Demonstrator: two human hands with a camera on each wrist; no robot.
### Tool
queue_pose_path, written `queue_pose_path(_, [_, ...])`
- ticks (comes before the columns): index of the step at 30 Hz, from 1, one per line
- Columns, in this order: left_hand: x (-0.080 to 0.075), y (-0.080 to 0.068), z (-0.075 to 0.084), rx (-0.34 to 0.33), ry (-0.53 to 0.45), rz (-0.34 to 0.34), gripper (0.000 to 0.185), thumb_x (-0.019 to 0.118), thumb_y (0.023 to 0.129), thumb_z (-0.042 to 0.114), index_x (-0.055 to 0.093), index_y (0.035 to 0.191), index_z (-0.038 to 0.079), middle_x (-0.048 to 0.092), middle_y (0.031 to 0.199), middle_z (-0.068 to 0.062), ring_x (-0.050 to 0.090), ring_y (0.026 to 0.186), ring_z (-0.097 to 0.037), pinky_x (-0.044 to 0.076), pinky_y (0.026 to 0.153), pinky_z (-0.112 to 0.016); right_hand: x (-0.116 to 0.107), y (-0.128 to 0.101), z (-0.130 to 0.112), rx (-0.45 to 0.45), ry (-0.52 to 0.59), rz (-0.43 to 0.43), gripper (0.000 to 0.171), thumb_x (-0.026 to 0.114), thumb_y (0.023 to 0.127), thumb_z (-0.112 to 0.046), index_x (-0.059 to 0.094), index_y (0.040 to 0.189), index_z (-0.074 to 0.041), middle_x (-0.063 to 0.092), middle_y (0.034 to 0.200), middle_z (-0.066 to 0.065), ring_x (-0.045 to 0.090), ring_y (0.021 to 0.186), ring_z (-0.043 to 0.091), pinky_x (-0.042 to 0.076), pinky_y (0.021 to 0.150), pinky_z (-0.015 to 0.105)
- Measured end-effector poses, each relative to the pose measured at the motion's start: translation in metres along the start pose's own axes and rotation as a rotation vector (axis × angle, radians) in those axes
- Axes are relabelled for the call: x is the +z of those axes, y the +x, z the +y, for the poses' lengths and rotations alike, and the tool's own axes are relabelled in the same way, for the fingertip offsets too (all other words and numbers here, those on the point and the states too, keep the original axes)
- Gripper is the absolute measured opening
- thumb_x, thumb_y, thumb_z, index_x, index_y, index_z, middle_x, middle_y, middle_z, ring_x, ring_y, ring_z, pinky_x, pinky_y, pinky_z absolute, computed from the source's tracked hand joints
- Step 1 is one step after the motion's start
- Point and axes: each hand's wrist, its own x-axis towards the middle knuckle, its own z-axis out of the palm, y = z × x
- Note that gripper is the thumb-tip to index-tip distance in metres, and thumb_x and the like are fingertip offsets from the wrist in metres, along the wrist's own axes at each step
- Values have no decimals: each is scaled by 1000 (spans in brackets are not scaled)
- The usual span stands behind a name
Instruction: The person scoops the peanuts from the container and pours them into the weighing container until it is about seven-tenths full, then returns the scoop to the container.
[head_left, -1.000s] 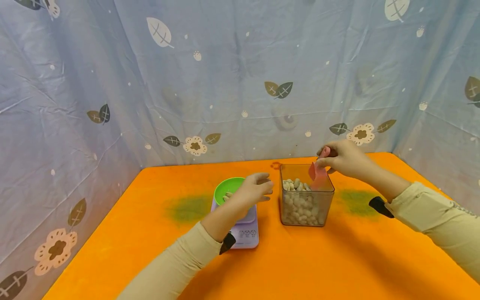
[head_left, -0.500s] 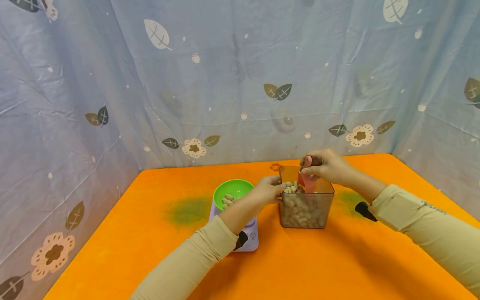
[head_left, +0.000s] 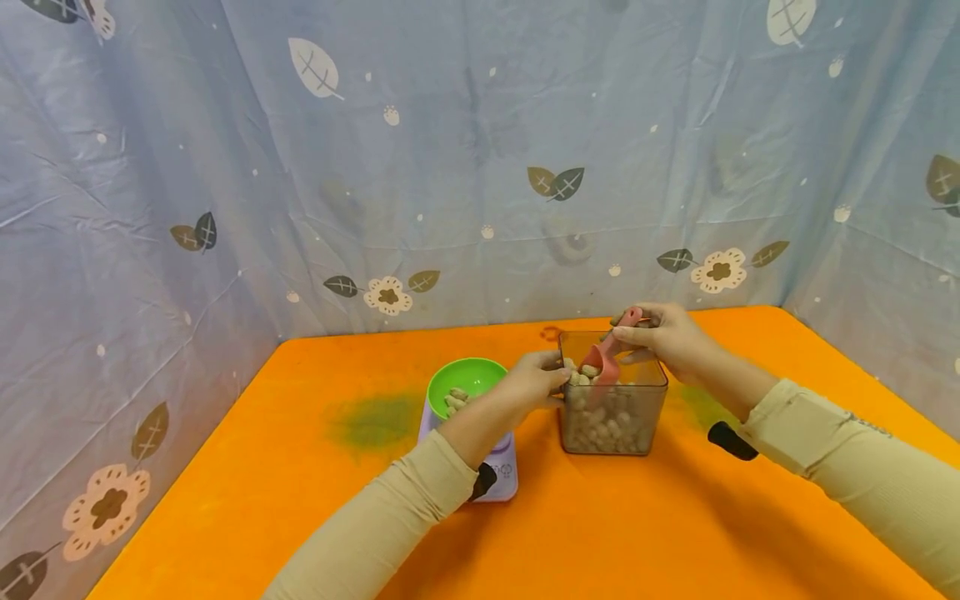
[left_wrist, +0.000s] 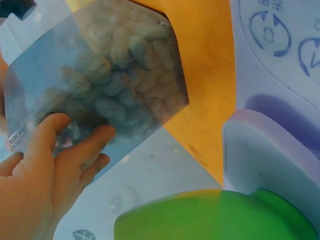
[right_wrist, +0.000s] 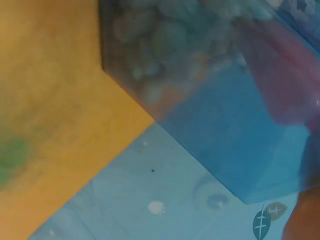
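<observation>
My right hand (head_left: 670,339) grips the handle of a pink scoop (head_left: 603,358), tilted inside a clear, tinted square container (head_left: 651,404). Unshelled peanuts (head_left: 609,427) fill the container's lower part, and a few lie in the scoop's bowl. Against the container's left side rests my left hand (head_left: 531,380). Its fingers (left_wrist: 85,147) lie extended along the outer wall in the left wrist view. The right wrist view shows the scoop (right_wrist: 287,75) through the container wall, with only an edge of the right hand in sight.
A green bowl (head_left: 483,377) holding several peanuts sits on a lilac kitchen scale (head_left: 504,482), left of the container. My left forearm partly covers the scale. Orange cloth (head_left: 315,500) covers the table, and a patterned blue curtain (head_left: 480,125) hangs behind and at both sides.
The left hand has moved right, from over the scale to the container's side. The scoop dipped among the peanuts, then tilted and now carries a few.
</observation>
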Motion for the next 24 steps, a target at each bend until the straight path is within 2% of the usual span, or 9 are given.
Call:
queue_pose_path(5, [0, 1, 0, 4, -1, 2, 42, 43, 102, 0, 41, 143, -6, 50, 137, -24, 50, 125, -37, 46, 100, -49, 2, -4, 4, 15, 93, 44, 7, 52, 99, 0, 54, 103, 5, 71, 84, 2, 70, 78, 13, 59, 70, 28])
queue_pose_path(10, [1, 1, -2, 5, -8, -4, 42, 42, 102, 0, 38, 144, -7, 49, 138, -24, 49, 126, -38, 46, 100, -49, 3, -10, 6, 46, 284, 96, 5, 51, 98, 2, 56, 97, 3, 70, 81, 5, 71, 75, 14, 59, 69, 25])
queue_pose_path(13, [2, 0, -2, 7, -8, -13, 43, 42, 102, 0, 37, 145, -7, 48, 139, -24, 48, 127, -38, 45, 100, -50, 4, -13, 5, 34, 158, 91, 7, 52, 98, 3, 56, 101, 8, 69, 82, 4, 70, 75, 12, 59, 69, 26])
queue_pose_path(15, [2, 0, -2, 11, -8, -17, 44, 42, 102, 0, 35, 146, -7, 47, 140, -25, 48, 127, -38, 45, 100, -50, 7, -14, 2, 25, 41, 81, 13, 54, 97, 3, 55, 106, 12, 68, 85, 2, 69, 76, 11, 60, 69, 29])
queue_pose_path(17, [2, 0, -2, 11, -5, -17, 43, 42, 103, 0, 37, 145, -6, 47, 140, -24, 48, 127, -38, 45, 101, -49, 12, -13, -1, 21, -24, 86, 18, 55, 97, 1, 53, 109, 14, 67, 86, 1, 68, 76, 11, 60, 69, 30])
queue_pose_path(22, [-1, -2, -1, 4, 5, -11, 39, 41, 103, 1, 43, 142, -4, 46, 141, -23, 49, 126, -37, 46, 100, -48, 15, -12, -2, 54, 190, 163, 8, 53, 98, 1, 53, 103, 6, 66, 82, 2, 69, 73, 11, 59, 69, 24])
queue_pose_path(24, [-1, -2, -1, 2, 12, -8, 39, 42, 103, 1, 43, 142, -4, 46, 141, -23, 49, 125, -37, 47, 99, -48, 14, -13, -1, 77, 171, 155, 10, 52, 98, 1, 52, 106, 8, 67, 82, 1, 69, 74, 11, 58, 69, 24])
